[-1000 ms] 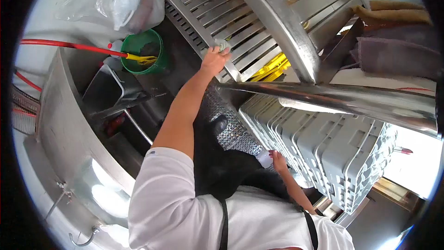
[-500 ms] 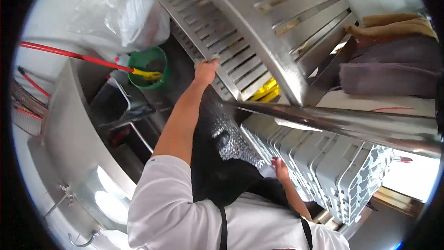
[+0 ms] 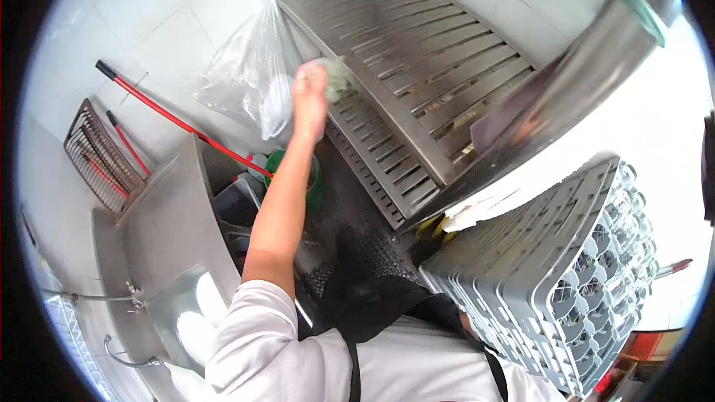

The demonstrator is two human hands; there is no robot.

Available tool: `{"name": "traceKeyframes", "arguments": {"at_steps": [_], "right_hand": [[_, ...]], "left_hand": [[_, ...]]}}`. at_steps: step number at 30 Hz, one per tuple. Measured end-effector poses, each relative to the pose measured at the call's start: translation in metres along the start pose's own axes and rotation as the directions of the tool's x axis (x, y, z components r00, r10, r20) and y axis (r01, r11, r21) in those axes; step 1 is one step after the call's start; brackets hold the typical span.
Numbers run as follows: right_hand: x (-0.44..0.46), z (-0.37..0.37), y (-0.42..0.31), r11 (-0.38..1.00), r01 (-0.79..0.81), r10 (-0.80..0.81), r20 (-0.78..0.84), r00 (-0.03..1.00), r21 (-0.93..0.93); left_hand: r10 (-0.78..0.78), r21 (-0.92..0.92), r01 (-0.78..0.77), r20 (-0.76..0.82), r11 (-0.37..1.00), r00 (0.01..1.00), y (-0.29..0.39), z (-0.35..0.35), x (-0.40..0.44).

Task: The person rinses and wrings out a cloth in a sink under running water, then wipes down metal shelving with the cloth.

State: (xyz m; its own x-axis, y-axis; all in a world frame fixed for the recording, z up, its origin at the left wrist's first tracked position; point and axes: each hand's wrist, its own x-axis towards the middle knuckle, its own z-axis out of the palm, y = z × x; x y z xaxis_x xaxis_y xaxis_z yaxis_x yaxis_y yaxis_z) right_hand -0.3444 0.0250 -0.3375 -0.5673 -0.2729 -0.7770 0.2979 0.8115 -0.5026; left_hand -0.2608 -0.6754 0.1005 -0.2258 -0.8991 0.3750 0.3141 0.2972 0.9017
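Note:
My left hand (image 3: 309, 93) is raised at the end of my outstretched arm, its fingers closed on a crumpled, pale greenish cloth (image 3: 337, 80). Motion blurs the hand slightly. The cloth is beside the edge of the upper slatted metal shelf (image 3: 417, 45); whether it touches the metal cannot be made out. Below that shelf is a lower slatted shelf (image 3: 383, 160). Only a sliver of my right arm shows, next to the stacked grey racks (image 3: 514, 253), and my right hand is hidden.
A clear plastic bag (image 3: 257, 78) hangs behind my left hand. Below it, a red-handled tool (image 3: 179, 119) leans over a green bucket (image 3: 313, 182). A metal basin (image 3: 167, 253) stands at the left. The racks' top holds glasses (image 3: 599, 253), and a metal post (image 3: 551, 112) slants above them.
My left hand has risen with the cloth from the lower shelf's edge to the upper shelf's edge. My right hand has gone out of sight. The view has tilted up, showing more wall and shelf.

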Motion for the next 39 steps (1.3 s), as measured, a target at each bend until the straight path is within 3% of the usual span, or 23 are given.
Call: {"name": "traceKeyframes", "arguments": {"at_steps": [2, 3, 4, 5, 6, 7, 9, 11, 13, 14, 16, 17, 18, 19, 21, 22, 23, 24, 27, 28, 31, 37, 39], "right_hand": [[0.005, 0.002, -0.019, 1.0, 0.006, -0.006, -0.012, 1.0, 0.011], [0.036, 0.007, 0.003, 0.924, 0.349, -0.35, 0.019, 0.936, -0.158], [0.065, 0.012, 0.025, 0.644, 0.652, -0.694, 0.052, 0.718, -0.4], [0.093, 0.017, 0.045, 0.314, 0.751, -0.899, 0.073, 0.432, -0.581], [0.055, 0.011, 0.0, 0.876, 0.44, -0.455, -0.039, 0.889, -0.198], [0.044, 0.014, -0.019, 0.948, 0.308, -0.311, -0.023, 0.95, -0.085], [0.022, 0.021, -0.043, 0.988, 0.155, -0.155, 0.014, 0.988, 0.021], [0.042, 0.027, -0.037, 0.926, 0.239, -0.211, 0.123, 0.97, -0.293], [0.041, 0.038, -0.047, 0.916, 0.252, -0.268, -0.007, 0.963, -0.313], [0.047, 0.031, -0.06, 0.859, 0.35, -0.325, 0.13, 0.937, -0.374], [0.042, 0.029, -0.091, 0.879, 0.366, -0.358, 0.086, 0.93, -0.306], [0.035, 0.032, -0.106, 0.886, 0.373, -0.37, 0.066, 0.927, -0.276], [0.048, 0.039, -0.11, 0.949, 0.234, -0.232, 0.036, 0.972, -0.213], [0.061, 0.041, -0.11, 0.946, 0.288, -0.275, 0.106, 0.956, -0.145], [0.022, 0.046, -0.15, 0.886, 0.46, -0.453, 0.096, 0.886, -0.06], [0.025, 0.047, -0.156, 0.829, 0.52, -0.51, 0.103, 0.854, -0.208], [0.033, 0.052, -0.168, 0.744, 0.572, -0.568, 0.125, 0.814, -0.345], [0.044, 0.059, -0.181, 0.638, 0.614, -0.621, 0.162, 0.767, -0.464], [0.042, 0.08, -0.233, 0.728, 0.618, -0.522, 0.344, 0.78, -0.296], [0.037, 0.098, -0.251, 0.918, 0.365, -0.302, 0.324, 0.896, -0.154], [0.008, 0.127, -0.346, 0.725, 0.616, -0.451, 0.465, 0.762, -0.307], [0.043, 0.247, -0.475, 0.697, 0.683, -0.445, 0.616, 0.65, -0.218], [0.061, 0.293, -0.501, 0.67, 0.741, -0.501, 0.707, 0.499, -0.048]], "left_hand": [[0.112, 0.185, -0.159, 0.245, 0.97, 0.963, 0.004, 0.032, -0.011], [0.029, 0.346, -0.15, 0.331, 0.926, 0.943, 0.023, 0.052, -0.036], [0.246, 0.424, -0.522, 0.552, 0.74, 0.797, -0.007, 0.062, -0.051], [0.22, 0.407, -0.47, 0.526, 0.784, 0.822, 0.003, 0.076, -0.077], [0.211, 0.405, -0.463, 0.529, 0.788, 0.822, -0.001, 0.085, -0.095], [0.194, 0.365, -0.446, 0.555, 0.818, 0.809, 0.009, 0.092, -0.114], [0.277, 0.281, -0.503, 0.573, 0.818, 0.771, 0.024, 0.101, -0.148], [0.359, 0.199, -0.556, 0.582, 0.807, 0.73, 0.011, 0.101, -0.173], [0.399, 0.157, -0.583, 0.586, 0.797, 0.705, 0.012, 0.096, -0.178], [0.435, 0.147, -0.64, 0.618, 0.754, 0.654, 0.011, 0.091, -0.172], [0.502, 0.12, -0.748, 0.671, 0.652, 0.545, 0.001, 0.077, -0.152], [0.594, 0.152, -0.798, 0.591, 0.583, 0.546, -0.017, 0.072, -0.133], [0.563, 0.293, -0.758, 0.528, 0.582, 0.636, -0.029, 0.061, -0.106], [0.551, 0.353, -0.683, 0.41, 0.639, 0.727, -0.039, 0.048, -0.074], [0.227, 0.529, -0.23, 0.072, 0.817, 0.971, -0.033, 0.014, -0.015], [0.162, 0.573, -0.073, -0.107, 0.816, 0.981, -0.013, -0.005, 0.004], [0.005, 0.481, 0.091, -0.194, 0.872, 0.981, 0.007, -0.027, 0.011], [0.086, 0.446, 0.017, -0.21, 0.895, 0.974, 0.01, -0.049, 0.011], [0.144, 0.538, 0.045, -0.304, 0.842, 0.942, 0.0, -0.122, -0.021], [0.08, 0.385, 0.066, -0.35, 0.92, 0.933, -0.02, -0.15, -0.039], [-0.157, -0.058, 0.147, -0.434, 0.987, 0.887, 0.008, -0.204, -0.097], [-0.158, -0.184, 0.039, -0.699, 0.982, 0.698, 0.06, -0.295, -0.216], [-0.055, -0.023, 0.06, -0.799, 0.998, 0.599, 0.09, -0.32, -0.266]]}}
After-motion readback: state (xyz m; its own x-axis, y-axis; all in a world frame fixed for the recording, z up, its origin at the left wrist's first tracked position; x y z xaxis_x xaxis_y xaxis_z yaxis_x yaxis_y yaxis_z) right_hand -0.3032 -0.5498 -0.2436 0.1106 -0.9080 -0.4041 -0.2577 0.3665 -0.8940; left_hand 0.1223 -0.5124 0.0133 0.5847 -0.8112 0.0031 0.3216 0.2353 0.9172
